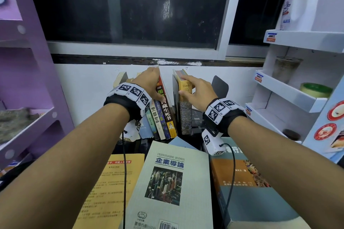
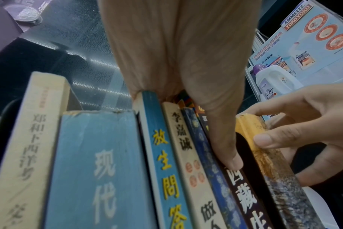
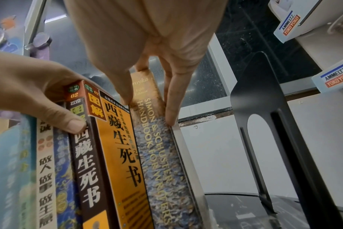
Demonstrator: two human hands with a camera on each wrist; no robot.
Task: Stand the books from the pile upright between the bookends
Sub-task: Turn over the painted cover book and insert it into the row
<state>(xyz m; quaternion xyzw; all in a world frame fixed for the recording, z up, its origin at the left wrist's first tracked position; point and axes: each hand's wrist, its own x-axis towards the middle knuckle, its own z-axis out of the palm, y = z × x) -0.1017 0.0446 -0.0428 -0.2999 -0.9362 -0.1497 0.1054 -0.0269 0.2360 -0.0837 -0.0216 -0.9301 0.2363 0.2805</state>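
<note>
Several books stand upright in a row point(image 1: 158, 121), leaning slightly left. My left hand point(image 1: 150, 83) lies over their tops, and its thumb point(image 2: 225, 147) presses the spine of the brown and orange book point(image 3: 119, 147). Just right of it stands the grey and yellow handbook point(image 1: 186, 115). My right hand point(image 3: 149, 108) pinches its upper spine between thumb and fingers. The right black bookend point(image 1: 220, 86) stands apart from the handbook with a gap between. The left bookend point(image 2: 0, 131) shows as a dark edge behind the cream book. Three pile books lie flat in front, the pale green one point(image 1: 173, 182) in the middle.
A purple shelf unit point(image 1: 28, 80) stands at the left. At the right is a white display shelf point(image 1: 290, 89) carrying a tape roll point(image 1: 315, 89) and a jar. Wall and dark window are close behind the books. Thin black cables hang from both wrists.
</note>
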